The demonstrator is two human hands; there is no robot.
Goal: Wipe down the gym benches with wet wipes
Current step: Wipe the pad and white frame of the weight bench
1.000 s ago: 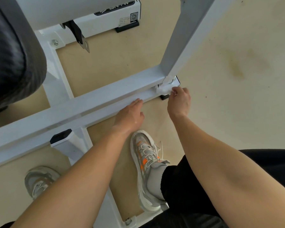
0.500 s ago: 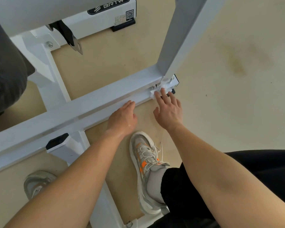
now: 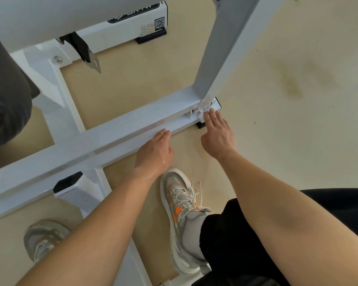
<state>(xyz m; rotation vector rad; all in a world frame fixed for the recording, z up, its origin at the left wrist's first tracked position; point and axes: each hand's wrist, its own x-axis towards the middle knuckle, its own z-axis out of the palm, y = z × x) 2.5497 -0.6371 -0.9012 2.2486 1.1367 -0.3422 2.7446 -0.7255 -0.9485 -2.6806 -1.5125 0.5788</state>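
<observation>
Right grip [image 3: 218,133], fingers straight, presses the wipe [image 3: 204,112] onto the frame [image 3: 122,131] joint; left grip [image 3: 155,151], at nine o'clock, rests flat, released. The wipe looks limp and light; pinch its bunched middle.

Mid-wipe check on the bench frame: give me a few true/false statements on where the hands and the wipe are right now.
1. The right hand presses the wet wipe against the foot of the upright post. True.
2. The left hand holds a second wipe. False: it rests bare on the frame bar.
3. The wet wipe lies on the black pad. False: it sits at the frame's corner joint.
4. A grey shoe with orange accents stands between the forearms. True.
</observation>
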